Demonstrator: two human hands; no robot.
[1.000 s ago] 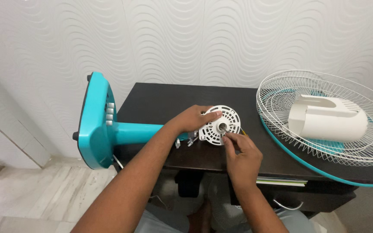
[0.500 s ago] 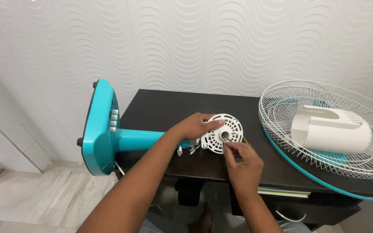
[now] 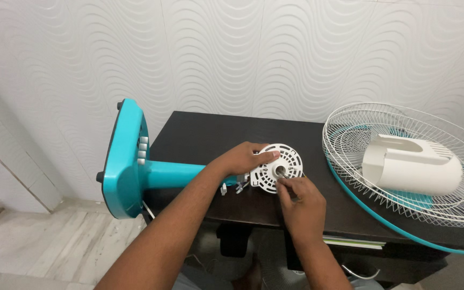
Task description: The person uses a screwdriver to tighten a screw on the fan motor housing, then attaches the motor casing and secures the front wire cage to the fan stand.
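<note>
Right hand (image 3: 301,200) was closest, fingers pinched at the hub of the white slotted motor plate (image 3: 276,167) on the dark worktop (image 3: 205,134); left hand (image 3: 244,156) gripped its top edge, teal fan stand (image 3: 130,161) lying left, wire fan guard (image 3: 404,161) further right

A dark wooden table (image 3: 205,131) is set against a white wall with a wavy relief pattern (image 3: 275,53). On the table's right side a white wire fan guard (image 3: 350,121) with a teal rim is laid flat, and a white plastic motor cover (image 3: 412,164) is rested on its mesh. Under the tabletop, a thin stack of papers (image 3: 350,243) is seen on a shelf. Pale marble floor tiles (image 3: 33,247) are shown at lower left.
</note>
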